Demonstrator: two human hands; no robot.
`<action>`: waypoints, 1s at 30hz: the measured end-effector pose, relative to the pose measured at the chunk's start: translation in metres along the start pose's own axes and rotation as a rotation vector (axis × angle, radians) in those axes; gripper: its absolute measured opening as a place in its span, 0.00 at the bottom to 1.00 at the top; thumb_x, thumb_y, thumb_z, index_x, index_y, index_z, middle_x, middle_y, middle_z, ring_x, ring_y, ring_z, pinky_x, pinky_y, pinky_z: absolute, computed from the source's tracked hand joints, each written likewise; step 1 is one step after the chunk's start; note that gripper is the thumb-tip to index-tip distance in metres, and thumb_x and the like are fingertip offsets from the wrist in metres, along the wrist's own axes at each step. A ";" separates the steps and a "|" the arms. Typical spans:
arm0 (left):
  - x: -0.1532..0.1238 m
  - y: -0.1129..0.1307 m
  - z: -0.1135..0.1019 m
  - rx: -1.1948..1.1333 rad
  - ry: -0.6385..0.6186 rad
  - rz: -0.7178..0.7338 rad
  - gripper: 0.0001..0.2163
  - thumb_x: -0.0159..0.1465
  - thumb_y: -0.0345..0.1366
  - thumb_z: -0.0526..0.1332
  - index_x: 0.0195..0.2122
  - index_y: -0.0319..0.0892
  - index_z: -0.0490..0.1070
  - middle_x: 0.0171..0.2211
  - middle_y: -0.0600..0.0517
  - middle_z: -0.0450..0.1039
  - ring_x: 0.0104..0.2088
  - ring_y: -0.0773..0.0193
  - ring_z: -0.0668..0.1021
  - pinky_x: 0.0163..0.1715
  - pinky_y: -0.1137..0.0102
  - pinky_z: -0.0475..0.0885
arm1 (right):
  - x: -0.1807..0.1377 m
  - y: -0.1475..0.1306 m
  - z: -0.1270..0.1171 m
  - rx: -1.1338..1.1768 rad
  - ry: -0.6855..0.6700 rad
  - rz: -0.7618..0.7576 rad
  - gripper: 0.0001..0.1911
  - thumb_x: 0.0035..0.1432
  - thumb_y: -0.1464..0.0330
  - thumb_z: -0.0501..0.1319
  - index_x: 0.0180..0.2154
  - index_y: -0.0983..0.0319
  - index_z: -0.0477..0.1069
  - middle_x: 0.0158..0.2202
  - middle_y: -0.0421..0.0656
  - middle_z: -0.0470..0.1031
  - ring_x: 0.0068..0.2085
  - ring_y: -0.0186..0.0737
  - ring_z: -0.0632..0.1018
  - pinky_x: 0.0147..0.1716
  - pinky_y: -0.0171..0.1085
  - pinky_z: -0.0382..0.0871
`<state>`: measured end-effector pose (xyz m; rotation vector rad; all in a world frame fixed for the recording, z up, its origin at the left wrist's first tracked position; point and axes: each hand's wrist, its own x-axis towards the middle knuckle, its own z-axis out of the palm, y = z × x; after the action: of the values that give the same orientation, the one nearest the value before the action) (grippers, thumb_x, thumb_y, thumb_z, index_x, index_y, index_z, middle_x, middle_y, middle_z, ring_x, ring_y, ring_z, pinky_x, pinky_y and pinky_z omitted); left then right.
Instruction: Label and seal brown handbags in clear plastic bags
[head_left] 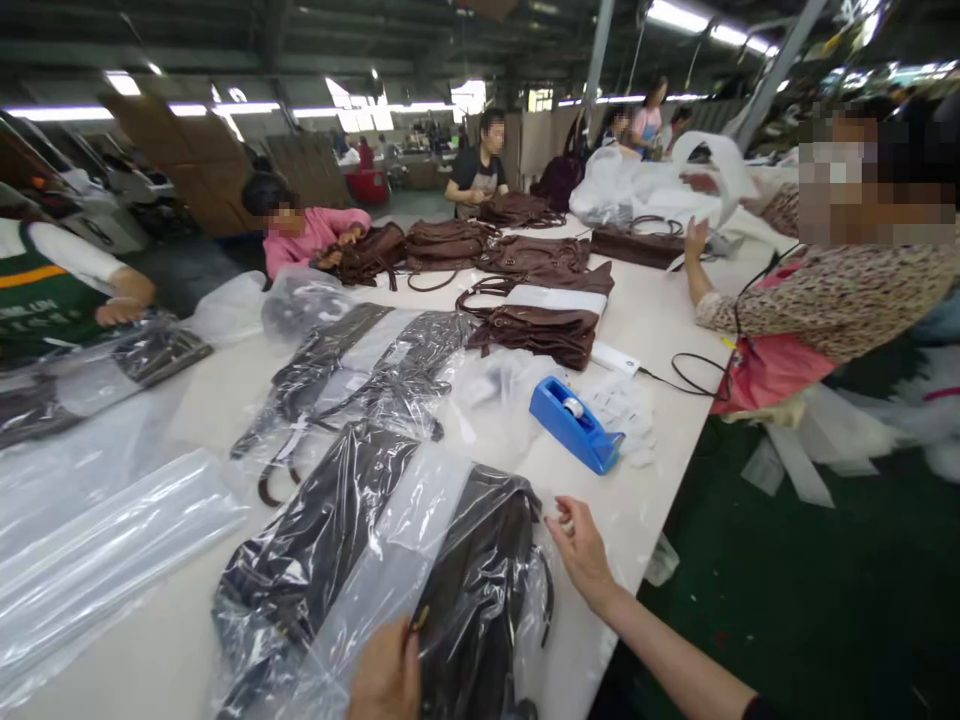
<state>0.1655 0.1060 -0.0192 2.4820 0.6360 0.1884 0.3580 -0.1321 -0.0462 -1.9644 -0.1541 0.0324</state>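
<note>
A dark handbag [480, 560] lies in a clear plastic bag [300, 540] on the table in front of me, with a white band [409, 530] across its middle. At the lower edge of the view, my left hand [386, 672] is closed on the near part of the plastic bag, its thumb beside a small gold-coloured fitting. My right hand [583, 558] is by the handbag's right corner, with finger and thumb pinched at the plastic's edge. Just beyond it stands a blue tape dispenser [574, 425].
Another plastic-covered bag [375, 355] lies beyond mine, with several brown handbags [540, 315] behind it. Clear plastic sleeves [112, 550] are spread at left. Co-workers stand around the table [660, 400]; one person's patterned sleeve [847, 300] is at right. A black cable [686, 380] crosses the table's right edge.
</note>
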 end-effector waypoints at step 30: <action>0.091 0.150 0.105 0.040 -0.227 -0.425 0.05 0.57 0.37 0.55 0.27 0.43 0.62 0.22 0.55 0.67 0.26 0.65 0.72 0.26 0.71 0.61 | 0.153 -0.026 0.023 -0.456 -1.273 -1.030 0.14 0.43 0.75 0.65 0.35 0.61 0.68 0.32 0.42 0.67 0.34 0.39 0.68 0.28 0.32 0.60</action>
<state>0.3331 -0.0109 -0.0229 2.2948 1.0508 -0.2653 0.5046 -0.0820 -0.0238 -1.7714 -2.0912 0.6023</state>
